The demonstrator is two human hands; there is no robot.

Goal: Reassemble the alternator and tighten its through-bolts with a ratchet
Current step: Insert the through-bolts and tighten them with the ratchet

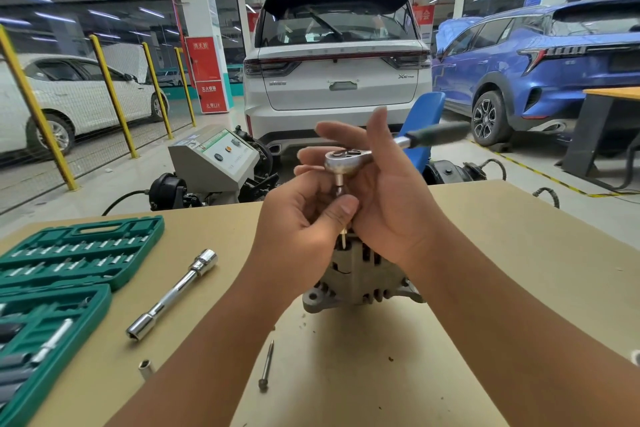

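A grey cast-metal alternator (360, 279) stands on the tan board worktop (502, 236), near its middle, partly hidden behind both wrists. Above it, the left hand (304, 218) pinches the short chrome socket stem (340, 188) that hangs from the head of a chrome ratchet with a dark green handle (349, 159); thumb and fingers are curled round the stem. The right hand (384, 184) lies against the ratchet head with straight, spread fingers, supporting it from behind, while the handle sticks out toward the far right edge. A thin brass-coloured stud (344, 240) shows just under the left thumb, on top of the alternator.

A long dark through-bolt (266, 366) lies loose toward the near edge. Left of it sit a small chrome socket (145, 368) and a long chrome extension bar (172, 294). An open green plastic socket case (52, 291) fills the near left corner.
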